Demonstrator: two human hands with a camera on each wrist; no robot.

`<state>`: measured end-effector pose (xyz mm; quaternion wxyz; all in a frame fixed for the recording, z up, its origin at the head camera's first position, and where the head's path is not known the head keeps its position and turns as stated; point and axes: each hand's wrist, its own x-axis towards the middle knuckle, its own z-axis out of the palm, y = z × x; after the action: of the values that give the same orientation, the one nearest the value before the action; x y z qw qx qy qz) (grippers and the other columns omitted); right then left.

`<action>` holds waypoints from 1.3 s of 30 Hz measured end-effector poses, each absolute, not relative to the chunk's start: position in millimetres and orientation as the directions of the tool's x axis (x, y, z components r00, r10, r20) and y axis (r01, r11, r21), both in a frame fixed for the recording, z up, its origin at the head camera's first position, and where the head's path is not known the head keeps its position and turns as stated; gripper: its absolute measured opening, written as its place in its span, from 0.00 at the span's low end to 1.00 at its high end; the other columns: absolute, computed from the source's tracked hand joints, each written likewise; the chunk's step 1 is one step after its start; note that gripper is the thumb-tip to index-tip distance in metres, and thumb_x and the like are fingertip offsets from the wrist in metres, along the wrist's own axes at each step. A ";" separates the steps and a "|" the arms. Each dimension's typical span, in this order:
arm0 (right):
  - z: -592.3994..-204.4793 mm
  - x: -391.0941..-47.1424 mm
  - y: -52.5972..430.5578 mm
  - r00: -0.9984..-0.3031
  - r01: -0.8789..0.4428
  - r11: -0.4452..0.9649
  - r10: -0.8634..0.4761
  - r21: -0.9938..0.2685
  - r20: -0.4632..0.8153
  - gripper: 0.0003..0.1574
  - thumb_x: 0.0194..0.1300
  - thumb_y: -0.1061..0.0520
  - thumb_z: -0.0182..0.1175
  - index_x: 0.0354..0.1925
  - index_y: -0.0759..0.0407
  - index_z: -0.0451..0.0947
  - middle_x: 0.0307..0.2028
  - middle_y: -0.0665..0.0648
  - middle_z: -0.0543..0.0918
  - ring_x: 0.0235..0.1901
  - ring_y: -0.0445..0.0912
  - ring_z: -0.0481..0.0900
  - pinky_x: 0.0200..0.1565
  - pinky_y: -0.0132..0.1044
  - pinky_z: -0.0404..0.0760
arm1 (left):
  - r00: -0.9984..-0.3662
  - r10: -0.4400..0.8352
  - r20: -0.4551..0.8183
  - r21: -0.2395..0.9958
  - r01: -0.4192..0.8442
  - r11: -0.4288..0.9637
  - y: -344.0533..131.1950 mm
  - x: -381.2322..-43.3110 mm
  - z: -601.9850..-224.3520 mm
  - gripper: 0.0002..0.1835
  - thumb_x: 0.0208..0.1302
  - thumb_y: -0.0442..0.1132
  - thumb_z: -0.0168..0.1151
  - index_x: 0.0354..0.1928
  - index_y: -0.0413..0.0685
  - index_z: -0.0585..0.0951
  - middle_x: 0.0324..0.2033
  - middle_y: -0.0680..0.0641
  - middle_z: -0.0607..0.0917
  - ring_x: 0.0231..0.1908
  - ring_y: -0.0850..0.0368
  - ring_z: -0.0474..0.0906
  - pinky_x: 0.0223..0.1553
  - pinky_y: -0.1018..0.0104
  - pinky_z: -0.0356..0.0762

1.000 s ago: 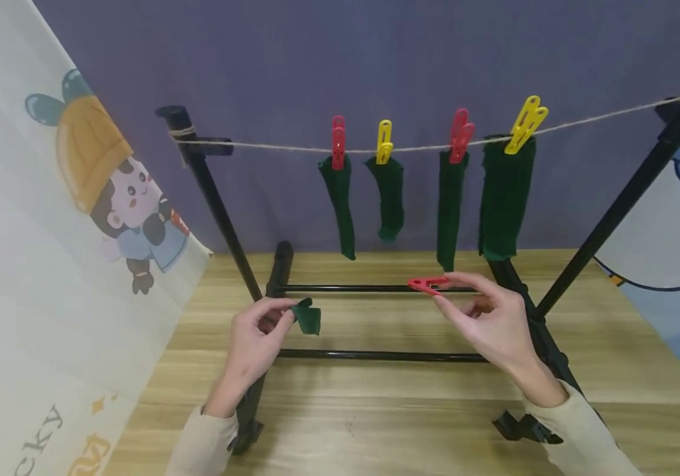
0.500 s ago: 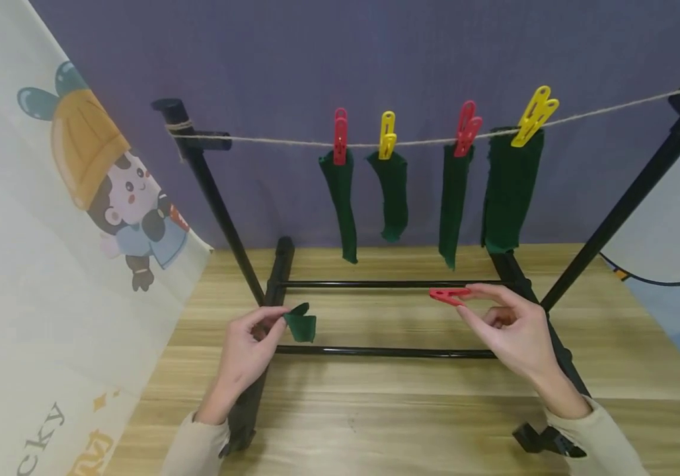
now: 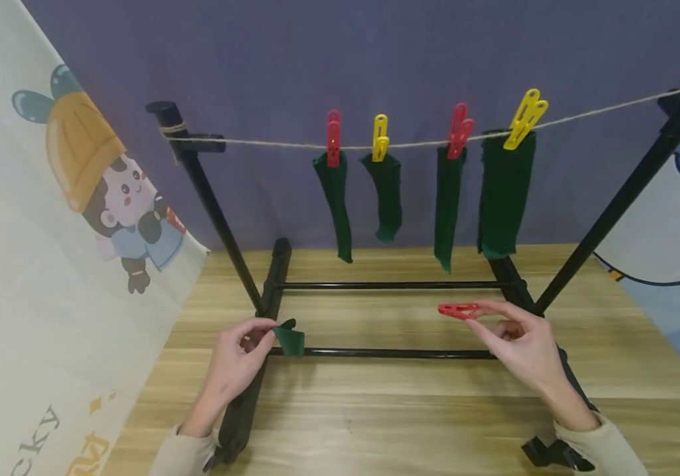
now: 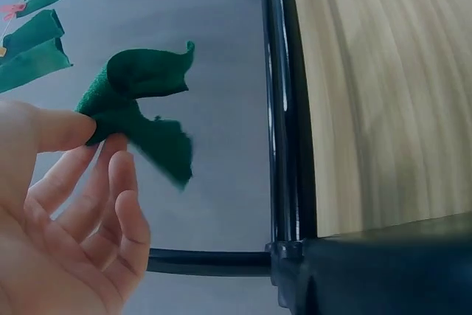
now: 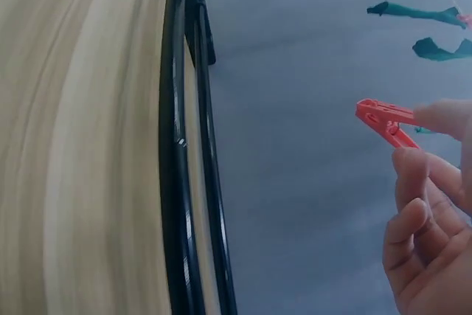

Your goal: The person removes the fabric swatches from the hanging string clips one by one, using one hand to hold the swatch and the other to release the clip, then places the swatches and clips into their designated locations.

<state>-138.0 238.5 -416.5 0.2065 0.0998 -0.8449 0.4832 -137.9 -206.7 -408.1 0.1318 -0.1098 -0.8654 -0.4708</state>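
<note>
My left hand (image 3: 237, 360) pinches a small dark green cloth (image 4: 140, 101) between thumb and fingertips; its two ends hang apart in the left wrist view. At the right, my right hand (image 3: 521, 344) holds a red clothespin (image 3: 457, 311) by its handle ends, the nose pointing left. Both hands are in front of and below a string line (image 3: 292, 143). Several green cloth strips hang from it, among them a wide one (image 3: 507, 198) at the right. They are held by a red clothespin (image 3: 333, 139), a yellow clothespin (image 3: 380, 137), and another red and yellow one.
A black tube frame stands on the wooden table (image 3: 363, 423), with a left post (image 3: 215, 211) and a right post (image 3: 619, 198) bearing the string. Low crossbars, including a front bar (image 3: 387, 354), join its feet. A purple-grey backdrop (image 3: 268, 66) hangs behind, with a printed curtain (image 3: 36, 277) at the left.
Both hands have lowered toward the front bar. The left hand with the cloth has shifted a little left, and the right hand with the red clothespin has moved right. The hanging strips stay pinned.
</note>
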 end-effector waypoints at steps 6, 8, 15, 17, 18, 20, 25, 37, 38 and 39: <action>-423.7 -130.2 246.3 -0.917 -0.304 0.569 0.042 -0.765 0.396 0.21 0.55 0.57 0.72 0.50 0.50 0.83 0.19 0.50 0.81 0.10 0.40 0.69 0.12 0.32 0.63 | -0.955 0.128 0.266 0.775 0.291 0.561 -215.6 -136.8 -421.6 0.09 0.64 0.35 0.63 0.41 0.59 0.84 0.32 0.59 0.84 0.26 0.58 0.77 0.26 0.67 0.74; -426.4 -127.6 249.2 -0.928 -0.287 0.581 0.028 -0.762 0.371 0.21 0.56 0.55 0.71 0.50 0.49 0.82 0.16 0.49 0.79 0.10 0.41 0.69 0.12 0.32 0.63 | -0.961 0.134 0.242 0.781 0.275 0.561 -216.8 -135.0 -423.0 0.10 0.63 0.34 0.63 0.41 0.60 0.84 0.32 0.60 0.85 0.25 0.57 0.77 0.26 0.67 0.74; -435.3 -123.3 258.1 -0.941 -0.270 0.599 -0.001 -0.754 0.337 0.21 0.56 0.54 0.71 0.50 0.50 0.82 0.23 0.50 0.82 0.11 0.41 0.68 0.13 0.32 0.63 | -0.965 0.161 0.207 0.767 0.262 0.586 -219.7 -131.8 -426.8 0.13 0.62 0.30 0.60 0.42 0.58 0.83 0.31 0.60 0.84 0.24 0.60 0.75 0.26 0.68 0.74; -436.9 -122.3 260.2 -0.942 -0.269 0.599 -0.001 -0.754 0.335 0.20 0.56 0.54 0.71 0.49 0.50 0.82 0.25 0.50 0.83 0.11 0.41 0.68 0.12 0.32 0.63 | -0.965 0.163 0.208 0.768 0.264 0.583 -221.2 -131.3 -428.0 0.14 0.62 0.29 0.60 0.42 0.57 0.84 0.31 0.60 0.84 0.26 0.61 0.76 0.27 0.68 0.74; -437.7 -121.5 261.3 -0.943 -0.267 0.600 -0.002 -0.754 0.332 0.20 0.57 0.54 0.71 0.49 0.49 0.82 0.27 0.50 0.84 0.11 0.41 0.68 0.12 0.32 0.63 | -0.966 0.161 0.204 0.770 0.260 0.583 -222.0 -130.9 -428.6 0.14 0.62 0.29 0.59 0.42 0.57 0.84 0.30 0.60 0.84 0.27 0.60 0.77 0.28 0.68 0.75; -439.3 -120.0 264.0 -0.945 -0.265 0.597 -0.006 -0.757 0.326 0.20 0.57 0.54 0.70 0.50 0.49 0.82 0.30 0.50 0.84 0.11 0.41 0.68 0.12 0.32 0.64 | -0.969 0.158 0.192 0.772 0.249 0.586 -223.6 -130.1 -430.0 0.14 0.63 0.29 0.59 0.42 0.58 0.84 0.30 0.60 0.84 0.27 0.60 0.78 0.28 0.67 0.75; -445.6 -116.9 274.6 -0.959 -0.244 0.595 -0.032 -0.765 0.281 0.20 0.58 0.54 0.69 0.50 0.50 0.81 0.33 0.49 0.85 0.11 0.42 0.68 0.13 0.34 0.64 | -0.978 0.163 0.128 0.777 0.202 0.596 -226.5 -126.3 -431.2 0.14 0.63 0.30 0.60 0.41 0.61 0.84 0.29 0.60 0.83 0.27 0.57 0.78 0.29 0.67 0.76; -448.2 -112.6 294.4 -0.990 -0.125 0.589 -0.126 -0.799 0.062 0.20 0.60 0.47 0.68 0.50 0.51 0.81 0.23 0.56 0.83 0.12 0.42 0.66 0.12 0.35 0.63 | -0.971 0.237 0.012 0.726 0.172 0.666 -232.1 -123.3 -427.8 0.06 0.64 0.39 0.63 0.39 0.62 0.83 0.29 0.53 0.84 0.25 0.61 0.77 0.24 0.67 0.75; -448.4 -112.4 295.6 -0.989 -0.121 0.587 -0.136 -0.801 0.050 0.20 0.60 0.48 0.68 0.50 0.51 0.81 0.23 0.56 0.82 0.12 0.43 0.67 0.12 0.35 0.63 | -0.968 0.250 0.007 0.715 0.180 0.675 -232.6 -123.0 -428.2 0.05 0.64 0.40 0.63 0.39 0.61 0.83 0.28 0.53 0.84 0.24 0.62 0.77 0.23 0.67 0.74; -448.7 -112.1 296.9 -0.989 -0.114 0.584 -0.146 -0.804 0.034 0.20 0.60 0.48 0.67 0.50 0.51 0.80 0.23 0.56 0.83 0.13 0.43 0.68 0.13 0.35 0.64 | -0.965 0.262 0.004 0.706 0.188 0.683 -233.0 -122.9 -428.9 0.04 0.64 0.40 0.63 0.39 0.61 0.83 0.27 0.53 0.84 0.24 0.62 0.76 0.22 0.67 0.74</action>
<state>-112.1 296.9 -448.7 -0.0176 0.0730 -0.8898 0.4501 -122.9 -233.0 -428.9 -0.0487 -0.1227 -0.9161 -0.3787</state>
